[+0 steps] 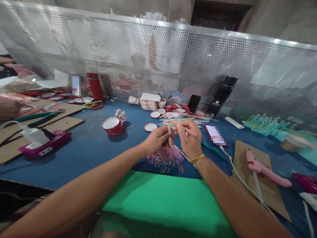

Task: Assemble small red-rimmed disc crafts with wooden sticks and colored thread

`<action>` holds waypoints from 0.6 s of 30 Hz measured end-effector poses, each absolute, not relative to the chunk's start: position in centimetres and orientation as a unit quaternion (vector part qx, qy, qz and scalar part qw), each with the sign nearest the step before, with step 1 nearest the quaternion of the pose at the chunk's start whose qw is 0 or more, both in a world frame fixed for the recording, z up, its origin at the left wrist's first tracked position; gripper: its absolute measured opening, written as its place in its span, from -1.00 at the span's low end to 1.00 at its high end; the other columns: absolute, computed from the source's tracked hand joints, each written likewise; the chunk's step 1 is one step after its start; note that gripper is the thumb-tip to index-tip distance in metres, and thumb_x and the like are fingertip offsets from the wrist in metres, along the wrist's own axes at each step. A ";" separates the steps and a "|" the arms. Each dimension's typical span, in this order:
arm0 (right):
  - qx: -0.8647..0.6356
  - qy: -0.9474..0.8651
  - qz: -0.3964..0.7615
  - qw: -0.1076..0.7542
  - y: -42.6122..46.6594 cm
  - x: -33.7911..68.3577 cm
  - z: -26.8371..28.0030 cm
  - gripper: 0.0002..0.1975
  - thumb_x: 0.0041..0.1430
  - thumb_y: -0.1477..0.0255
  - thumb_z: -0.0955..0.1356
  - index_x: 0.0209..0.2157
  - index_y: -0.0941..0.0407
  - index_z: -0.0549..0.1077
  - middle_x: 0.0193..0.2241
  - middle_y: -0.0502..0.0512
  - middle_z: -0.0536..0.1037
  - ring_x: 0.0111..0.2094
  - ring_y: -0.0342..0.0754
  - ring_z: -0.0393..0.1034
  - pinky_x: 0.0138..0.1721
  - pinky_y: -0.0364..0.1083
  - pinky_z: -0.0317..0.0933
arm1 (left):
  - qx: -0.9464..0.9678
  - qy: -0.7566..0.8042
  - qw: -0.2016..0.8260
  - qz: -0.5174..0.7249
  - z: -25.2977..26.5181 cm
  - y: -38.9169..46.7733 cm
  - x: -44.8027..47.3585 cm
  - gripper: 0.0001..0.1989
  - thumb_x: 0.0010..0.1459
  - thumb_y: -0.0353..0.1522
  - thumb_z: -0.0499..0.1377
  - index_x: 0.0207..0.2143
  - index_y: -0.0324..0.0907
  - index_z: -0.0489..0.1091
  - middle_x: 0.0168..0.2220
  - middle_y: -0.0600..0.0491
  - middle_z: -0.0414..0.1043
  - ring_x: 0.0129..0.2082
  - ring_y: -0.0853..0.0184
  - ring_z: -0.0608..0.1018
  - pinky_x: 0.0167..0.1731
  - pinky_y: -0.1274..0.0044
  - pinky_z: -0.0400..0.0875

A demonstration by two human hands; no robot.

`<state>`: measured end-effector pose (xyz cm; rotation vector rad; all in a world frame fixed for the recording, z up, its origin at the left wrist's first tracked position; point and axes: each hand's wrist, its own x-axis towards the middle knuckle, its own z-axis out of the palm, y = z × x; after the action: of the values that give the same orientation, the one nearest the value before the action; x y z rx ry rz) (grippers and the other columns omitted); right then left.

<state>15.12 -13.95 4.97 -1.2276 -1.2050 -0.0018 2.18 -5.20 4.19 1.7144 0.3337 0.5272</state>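
Note:
My left hand (160, 137) pinches a small, flat, pale strip (169, 132), which stands roughly upright between thumb and fingers. Close against it, my right hand (190, 137) is closed around a slim, pale pinkish stick (190, 131) whose near tip points at the strip; its exact kind I cannot make out. Below both hands lies a tangled heap of multicoloured threads (164, 160). Thin pale sticks (182, 122) are spread just behind my fingers. A red-rimmed white disc (150, 127) rests left of the hands, and a stack of similar discs (112, 126) stands farther left.
A phone (215, 135) with a cable lies to the right, near green-handled pliers (214, 151). A pink glue gun (264, 168) rests on cardboard (239, 155). A purple power strip (46, 143) sits left. Red (94, 86) and black (221, 96) bottles stand before the perforated metal screen (119, 49).

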 end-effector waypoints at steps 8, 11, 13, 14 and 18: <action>-0.546 -0.530 -0.023 0.648 -14.0 15.2 5.1 -0.84 0.24 0.29 0.30 -0.37 0.06 0.40 -0.45 0.01 0.59 -0.43 -0.05 0.51 -0.34 -0.04 0.38 | 0.732 0.139 0.624 0.236 3.8 -5.0 2.3 -0.59 0.16 -0.01 0.14 -0.30 -0.20 0.29 -0.54 0.10 0.44 -0.68 0.46 0.44 -0.66 0.63 0.31; -0.543 -0.536 -0.013 0.647 -14.1 15.1 5.1 -0.85 0.24 0.30 0.31 -0.36 0.06 0.41 -0.44 0.00 0.59 -0.41 -0.06 0.51 -0.32 -0.05 0.38 | 0.733 0.140 0.624 0.232 3.9 -5.0 2.3 -0.58 0.16 -0.01 0.14 -0.29 -0.21 0.29 -0.55 0.11 0.44 -0.68 0.47 0.44 -0.67 0.64 0.30; -0.543 -0.543 -0.008 0.641 -14.1 15.0 5.2 -0.85 0.25 0.30 0.30 -0.36 0.06 0.42 -0.45 0.00 0.59 -0.41 -0.06 0.51 -0.31 -0.05 0.38 | 0.738 0.139 0.621 0.226 3.9 -5.0 2.3 -0.58 0.17 0.00 0.13 -0.31 -0.21 0.30 -0.57 0.11 0.42 -0.68 0.47 0.44 -0.67 0.64 0.29; -0.544 -0.544 -0.010 0.639 -14.1 15.0 5.2 -0.85 0.25 0.31 0.30 -0.36 0.06 0.42 -0.45 0.00 0.58 -0.42 -0.07 0.51 -0.31 -0.05 0.37 | 0.739 0.139 0.619 0.225 3.9 -5.0 2.3 -0.57 0.17 0.00 0.12 -0.32 -0.22 0.30 -0.58 0.10 0.42 -0.68 0.46 0.44 -0.66 0.64 0.30; -0.544 -0.533 -0.019 0.648 -14.0 15.2 5.1 -0.84 0.25 0.30 0.31 -0.37 0.06 0.42 -0.44 0.00 0.59 -0.43 -0.06 0.51 -0.32 -0.05 0.37 | 0.732 0.140 0.623 0.238 4.0 -5.0 2.2 -0.59 0.16 -0.02 0.14 -0.29 -0.21 0.29 -0.53 0.09 0.45 -0.68 0.46 0.45 -0.67 0.63 0.30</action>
<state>15.17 -14.03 5.09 -1.2373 -1.2110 -0.0434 2.24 -5.03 4.00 1.6801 0.3226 0.5464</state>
